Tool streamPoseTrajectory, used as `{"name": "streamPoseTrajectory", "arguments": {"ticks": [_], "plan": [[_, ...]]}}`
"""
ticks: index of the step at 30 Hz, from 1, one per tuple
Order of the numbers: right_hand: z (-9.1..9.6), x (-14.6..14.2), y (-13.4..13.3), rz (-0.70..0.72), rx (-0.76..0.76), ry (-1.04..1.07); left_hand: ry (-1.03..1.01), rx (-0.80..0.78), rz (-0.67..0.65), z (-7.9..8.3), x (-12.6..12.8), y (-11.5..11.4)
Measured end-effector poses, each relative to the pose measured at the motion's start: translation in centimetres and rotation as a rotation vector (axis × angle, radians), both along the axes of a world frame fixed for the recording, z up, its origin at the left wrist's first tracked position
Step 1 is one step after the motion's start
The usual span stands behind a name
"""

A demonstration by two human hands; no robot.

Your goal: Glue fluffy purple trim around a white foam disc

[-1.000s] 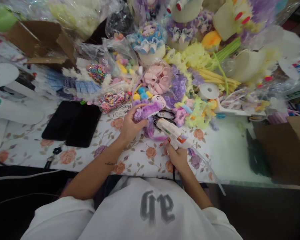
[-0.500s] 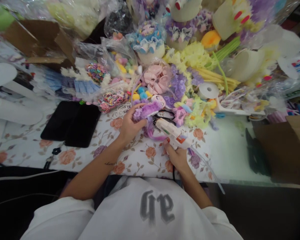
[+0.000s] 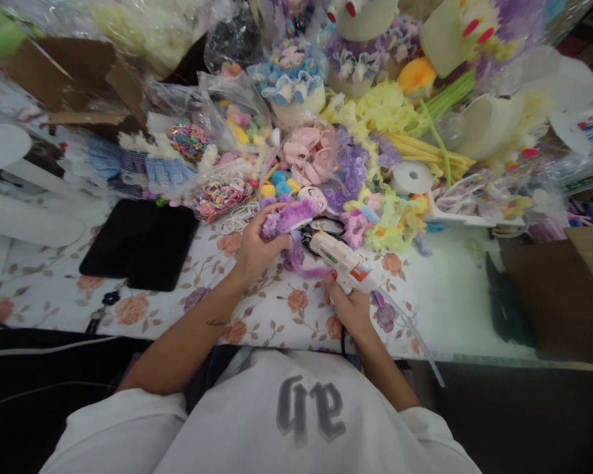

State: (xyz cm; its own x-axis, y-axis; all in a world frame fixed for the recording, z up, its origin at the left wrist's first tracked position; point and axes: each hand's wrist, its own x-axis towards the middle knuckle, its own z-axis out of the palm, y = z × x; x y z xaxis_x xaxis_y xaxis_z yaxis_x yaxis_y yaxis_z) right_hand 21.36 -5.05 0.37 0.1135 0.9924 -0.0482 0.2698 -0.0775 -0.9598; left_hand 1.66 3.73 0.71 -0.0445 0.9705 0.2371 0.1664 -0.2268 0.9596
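My left hand (image 3: 257, 240) is closed around a fuzzy purple doll piece (image 3: 291, 218) with a small pale face at its upper right end. A purple fuzzy strip (image 3: 301, 264) hangs from it down toward the table. In my right hand (image 3: 348, 304) is a white glue gun (image 3: 344, 260), its nozzle pointing up and left, close to the doll piece. Whether the nozzle touches it I cannot tell. A clear glue stick (image 3: 415, 336) trails from the gun's back end. Black-handled scissors (image 3: 329, 227) lie just behind the nozzle, partly covered.
A flowered cloth (image 3: 267, 322) covers the table. Two black phones (image 3: 161, 250) lie at left, near a white device (image 3: 24, 217). Behind my hands are pink pieces (image 3: 310, 155), yellow ruffles (image 3: 385, 108), bags of bands (image 3: 222, 197) and a ribbon spool (image 3: 412, 178). Cardboard boxes (image 3: 558, 296) stand right and back left.
Almost nothing differs. The glue gun has shifted very slightly to the right; my left hand keeps its grip on the purple doll piece.
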Motion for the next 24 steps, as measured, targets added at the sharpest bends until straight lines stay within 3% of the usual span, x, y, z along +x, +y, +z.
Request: {"name": "streamPoseTrajectory", "arguments": {"ticks": [24], "plan": [[-0.38, 0.11, 0.03, -0.036, -0.012, 0.009, 0.008, 0.016, -0.004, 0.19, 0.02, -0.06]]}}
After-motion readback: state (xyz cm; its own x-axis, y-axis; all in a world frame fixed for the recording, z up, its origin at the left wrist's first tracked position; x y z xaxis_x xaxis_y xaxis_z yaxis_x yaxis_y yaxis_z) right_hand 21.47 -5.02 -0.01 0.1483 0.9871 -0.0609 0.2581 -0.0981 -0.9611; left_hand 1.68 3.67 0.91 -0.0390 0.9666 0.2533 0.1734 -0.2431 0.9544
